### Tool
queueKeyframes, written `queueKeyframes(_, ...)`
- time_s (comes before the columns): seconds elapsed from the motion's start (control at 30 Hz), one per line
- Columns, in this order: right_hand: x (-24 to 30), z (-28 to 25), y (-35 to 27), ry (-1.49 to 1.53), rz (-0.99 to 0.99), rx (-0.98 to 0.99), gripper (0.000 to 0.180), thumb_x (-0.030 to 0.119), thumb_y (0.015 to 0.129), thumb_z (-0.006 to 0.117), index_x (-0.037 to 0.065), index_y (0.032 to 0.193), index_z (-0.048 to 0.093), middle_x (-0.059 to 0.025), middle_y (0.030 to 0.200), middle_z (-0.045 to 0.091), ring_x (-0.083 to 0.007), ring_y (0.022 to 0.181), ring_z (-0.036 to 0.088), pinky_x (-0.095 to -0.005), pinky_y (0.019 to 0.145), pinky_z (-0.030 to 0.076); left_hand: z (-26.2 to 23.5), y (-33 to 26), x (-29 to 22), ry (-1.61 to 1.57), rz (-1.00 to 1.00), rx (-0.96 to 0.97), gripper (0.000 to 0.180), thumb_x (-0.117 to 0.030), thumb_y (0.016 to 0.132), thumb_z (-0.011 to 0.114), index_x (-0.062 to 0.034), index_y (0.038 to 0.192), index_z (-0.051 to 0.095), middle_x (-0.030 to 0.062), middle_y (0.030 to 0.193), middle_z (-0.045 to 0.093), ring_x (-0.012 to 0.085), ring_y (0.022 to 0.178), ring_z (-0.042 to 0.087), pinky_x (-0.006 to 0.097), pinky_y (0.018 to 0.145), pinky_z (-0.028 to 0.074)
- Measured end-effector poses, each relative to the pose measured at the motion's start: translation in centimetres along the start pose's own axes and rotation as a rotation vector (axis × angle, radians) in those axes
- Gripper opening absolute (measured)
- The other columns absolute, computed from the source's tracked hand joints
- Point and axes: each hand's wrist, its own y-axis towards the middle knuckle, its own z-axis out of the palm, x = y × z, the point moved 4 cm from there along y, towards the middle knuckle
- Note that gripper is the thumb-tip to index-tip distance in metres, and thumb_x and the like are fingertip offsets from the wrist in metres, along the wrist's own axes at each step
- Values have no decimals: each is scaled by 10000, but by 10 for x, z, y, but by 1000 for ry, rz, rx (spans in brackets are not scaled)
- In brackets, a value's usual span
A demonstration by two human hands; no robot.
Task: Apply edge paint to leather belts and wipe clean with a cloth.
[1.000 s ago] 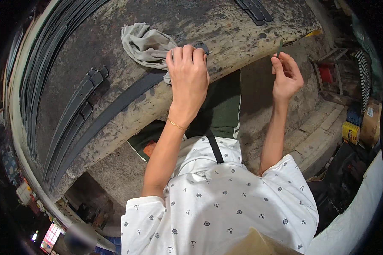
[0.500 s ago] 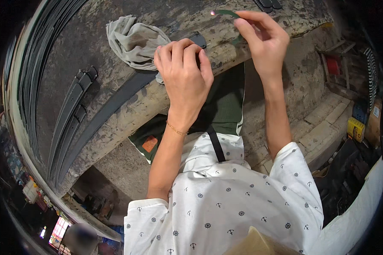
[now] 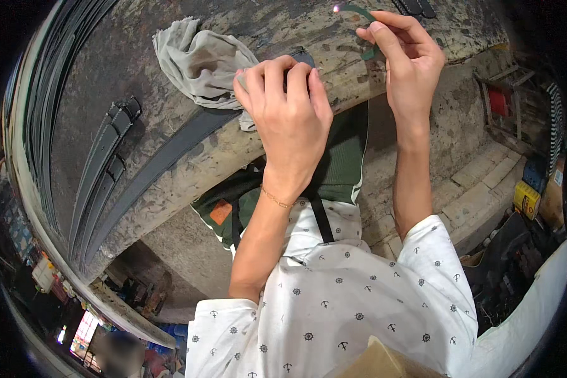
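My right hand (image 3: 414, 60), raised at the far edge of the workbench, pinches a thin, curved green strip (image 3: 357, 11). One end of that strip glows pinkish white, and its other end hangs below my fingers. My left hand (image 3: 288, 104) is closed over a dark grey leather belt (image 3: 170, 151) at the bench's near edge. The belt runs from the lower left under my fingers, and a dark end piece shows just beyond them. Touching my left fingers is a crumpled grey cloth (image 3: 201, 60). What lies under the left palm is hidden.
The worn, stained bench (image 3: 164, 82) spans the upper left. Several finished belts (image 3: 110, 142) lie left of the cloth, and a bundle of dark straps (image 3: 44, 94) follows the left rim. At right stand a wooden frame (image 3: 516, 104) and a yellow box (image 3: 526, 200).
Both hands have shifted slightly to the right, the right one carrying the green strip, its tip still glowing. The left hand stays closed over the belt.
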Motion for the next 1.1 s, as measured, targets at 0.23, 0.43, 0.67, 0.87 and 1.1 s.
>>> queueKeyframes(0.23,16,10,-7,-345,8,209,124,-33,902,687,-28,1016,734,-7,863,675,-60,755,601,-207,660,467,4,-6,4,-78,2,49,151,-27,815,721,-17,944,644,88,1030,609,314,1000,562,615,1017,366)
queueKeyframes(0.43,20,22,-7,-440,-168,273,113,-46,762,712,-17,870,724,-66,747,660,-126,643,604,-257,596,476,1,-6,4,-59,2,55,174,-21,800,720,-25,948,628,78,1037,617,311,1009,575,608,1027,361)
queueKeyframes(0.67,21,23,-5,-513,-266,371,136,-43,736,728,-6,868,727,-71,736,660,-151,630,603,-276,579,481,-1,-2,1,-19,20,45,147,15,790,736,-19,897,641,100,980,655,320,949,597,473,917,453)
queueKeyframes(0.87,22,23,-6,-518,-263,377,142,-42,729,731,-3,865,726,-72,732,656,-155,623,604,-278,571,477,0,-2,2,-40,14,51,152,19,787,738,-16,900,642,101,971,656,324,935,596,471,907,456)
queueKeyframes(1.1,21,25,-8,-534,-244,377,132,-28,730,733,-1,859,723,-71,729,653,-157,613,600,-281,566,477,-1,-3,2,-46,20,44,160,22,780,745,-13,897,642,103,968,655,321,930,602,467,905,460)
